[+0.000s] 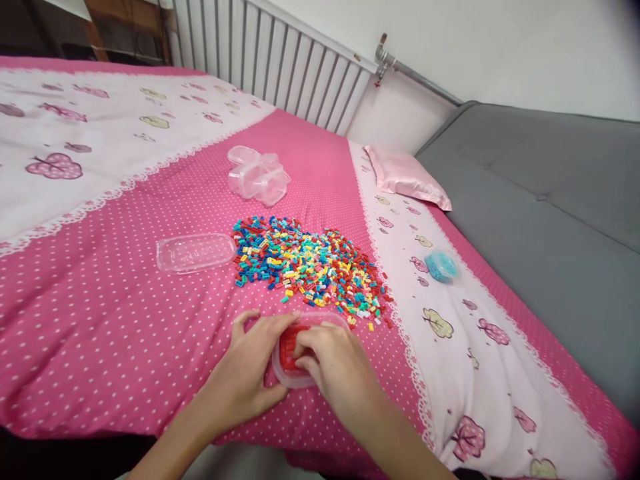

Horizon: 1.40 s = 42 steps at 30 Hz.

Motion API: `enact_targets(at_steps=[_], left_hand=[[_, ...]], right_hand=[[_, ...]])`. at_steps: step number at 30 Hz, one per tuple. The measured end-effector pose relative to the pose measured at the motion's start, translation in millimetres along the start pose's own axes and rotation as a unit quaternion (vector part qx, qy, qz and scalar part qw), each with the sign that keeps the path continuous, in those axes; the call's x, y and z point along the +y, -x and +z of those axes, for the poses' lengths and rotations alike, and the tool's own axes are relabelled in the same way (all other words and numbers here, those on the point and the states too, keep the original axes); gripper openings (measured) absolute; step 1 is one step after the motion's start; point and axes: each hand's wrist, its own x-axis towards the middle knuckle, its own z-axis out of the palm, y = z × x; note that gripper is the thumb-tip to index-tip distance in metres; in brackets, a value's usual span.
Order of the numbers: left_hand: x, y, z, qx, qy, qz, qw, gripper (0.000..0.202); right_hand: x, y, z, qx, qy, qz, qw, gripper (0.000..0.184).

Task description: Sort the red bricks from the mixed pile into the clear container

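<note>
A small clear plastic tub (290, 377) holding red pieces sits on the pink dotted bedspread near the front edge. My left hand (247, 373) cups the tub's left side, thumb stretched along its far rim. My right hand (333, 363) lies over the tub from the right, fingertips curled down onto the red pieces inside. Just beyond the tub spreads a heap of small bricks (310, 267) in red, yellow, blue and teal.
A clear lid (195, 252) lies left of the heap. Empty clear tubs (257, 175) are stacked farther back. A tub of light blue pieces (441, 265) stands to the right. A pink pillow (407, 175), grey sofa (550, 220) and radiator (280, 60) border the bed.
</note>
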Motion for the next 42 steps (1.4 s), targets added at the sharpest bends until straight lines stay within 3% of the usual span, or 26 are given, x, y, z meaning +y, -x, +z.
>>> enact_targets(at_steps=[10, 29, 35, 42], left_hand=[[0.2, -0.2, -0.2, -0.009, 0.015, -0.007, 1.0, 0.077], [1.0, -2.1, -0.3, -0.006, 0.02, -0.008, 1.0, 0.078], [2.4, -2.0, -1.6, -0.01, 0.015, -0.007, 1.0, 0.077], [1.4, -2.0, -1.4, -0.011, 0.019, -0.004, 1.0, 0.079]], right_hand=[[0.5, -4.0, 3.5, 0.004, 0.01, 0.01, 1.0, 0.015], [3.7, -9.5, 3.4, -0.025, 0.031, -0.03, 0.999, 0.017], [1.6, -14.1, 5.7, -0.04, 0.126, -0.05, 0.99, 0.021], [-3.3, -17.1, 2.9, -0.061, 0.157, -0.052, 0.984, 0.021]])
